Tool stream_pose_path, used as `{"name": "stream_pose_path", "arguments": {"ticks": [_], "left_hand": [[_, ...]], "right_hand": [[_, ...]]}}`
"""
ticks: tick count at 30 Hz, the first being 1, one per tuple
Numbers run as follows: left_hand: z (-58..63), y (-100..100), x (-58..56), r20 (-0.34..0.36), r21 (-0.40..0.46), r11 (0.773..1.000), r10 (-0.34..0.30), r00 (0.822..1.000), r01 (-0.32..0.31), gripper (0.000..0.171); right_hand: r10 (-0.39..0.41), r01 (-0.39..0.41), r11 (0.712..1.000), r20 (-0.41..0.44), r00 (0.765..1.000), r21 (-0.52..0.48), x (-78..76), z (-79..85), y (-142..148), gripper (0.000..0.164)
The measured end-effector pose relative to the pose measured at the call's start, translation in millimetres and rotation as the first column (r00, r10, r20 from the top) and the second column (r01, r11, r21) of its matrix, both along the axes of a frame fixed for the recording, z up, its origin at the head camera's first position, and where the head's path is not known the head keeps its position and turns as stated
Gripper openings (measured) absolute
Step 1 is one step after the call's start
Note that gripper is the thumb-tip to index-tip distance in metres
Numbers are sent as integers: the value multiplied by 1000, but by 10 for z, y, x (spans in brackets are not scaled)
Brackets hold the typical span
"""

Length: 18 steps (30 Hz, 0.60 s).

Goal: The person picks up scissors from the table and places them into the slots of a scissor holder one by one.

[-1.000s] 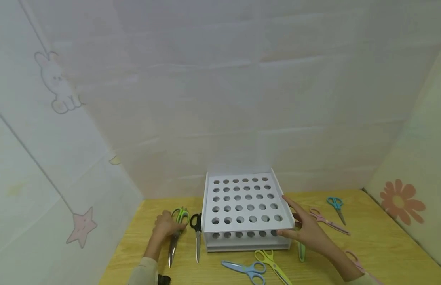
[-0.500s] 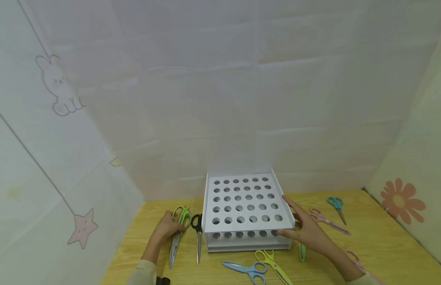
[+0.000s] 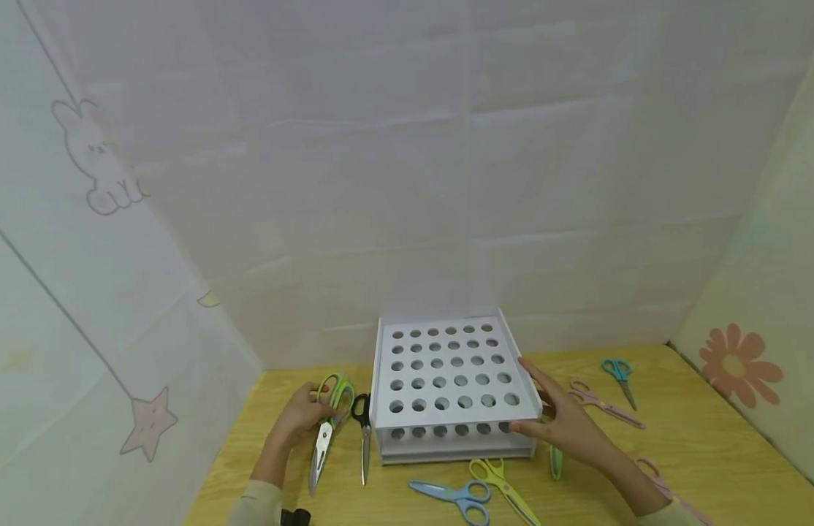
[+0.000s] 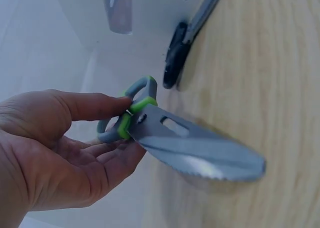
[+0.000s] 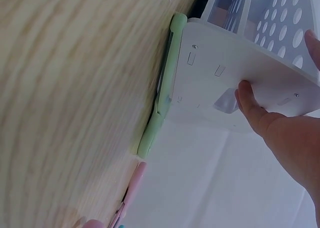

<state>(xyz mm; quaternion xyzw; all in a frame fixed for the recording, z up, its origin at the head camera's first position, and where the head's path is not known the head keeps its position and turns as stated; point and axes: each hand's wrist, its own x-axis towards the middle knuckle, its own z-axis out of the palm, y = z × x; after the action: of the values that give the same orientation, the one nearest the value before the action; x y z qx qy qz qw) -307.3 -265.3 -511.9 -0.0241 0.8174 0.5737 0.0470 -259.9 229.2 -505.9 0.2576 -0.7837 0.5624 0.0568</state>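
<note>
My left hand (image 3: 302,413) holds green-and-grey kitchen scissors (image 3: 323,447) by the handles, at the left of the white rack. In the left wrist view, the thumb pinches the scissors (image 4: 200,148) near the pivot; the broad serrated blade points away, close over the table. My right hand (image 3: 571,427) grips the right side of the white rack with round holes (image 3: 456,448). One finger presses the rack's side panel (image 5: 220,50) in the right wrist view, while another fingertip (image 5: 314,45) lies at its upper edge. Black-handled scissors (image 3: 365,449) lie between left hand and rack.
Blue scissors (image 3: 446,492) and yellow scissors (image 3: 506,491) lie before the rack. Green scissors (image 5: 162,95) lie beside its right side. Further right are pink scissors (image 3: 604,406), teal-handled scissors (image 3: 619,376) and another pink pair (image 3: 657,478). Cloth-covered walls (image 3: 407,183) surround the wooden table.
The left hand's hold on the kitchen scissors has shifted, and the scissors have turned so that a blade's bright flat face shows. The right hand stays on the rack, which has not moved.
</note>
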Motion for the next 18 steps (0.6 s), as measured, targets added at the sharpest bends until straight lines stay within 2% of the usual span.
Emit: {"name": "stream_pose_path", "arguments": {"ticks": [3,10,18], "left_hand": [[71,18,15,-11,20,1000,-15,1000,15,49],[294,59,81,-44,21,1000,-19,999,20,53],[696,127,247,-136,-31,1000,-8,991,4,55]], "right_hand": [[-6,6,1000,-9,1000,9,2,-3,7,105],[-3,3,1000,-15,1000,23,7,11,16,104],[-12,12,1000,-7,1000,28,10,23,-8,105]]}}
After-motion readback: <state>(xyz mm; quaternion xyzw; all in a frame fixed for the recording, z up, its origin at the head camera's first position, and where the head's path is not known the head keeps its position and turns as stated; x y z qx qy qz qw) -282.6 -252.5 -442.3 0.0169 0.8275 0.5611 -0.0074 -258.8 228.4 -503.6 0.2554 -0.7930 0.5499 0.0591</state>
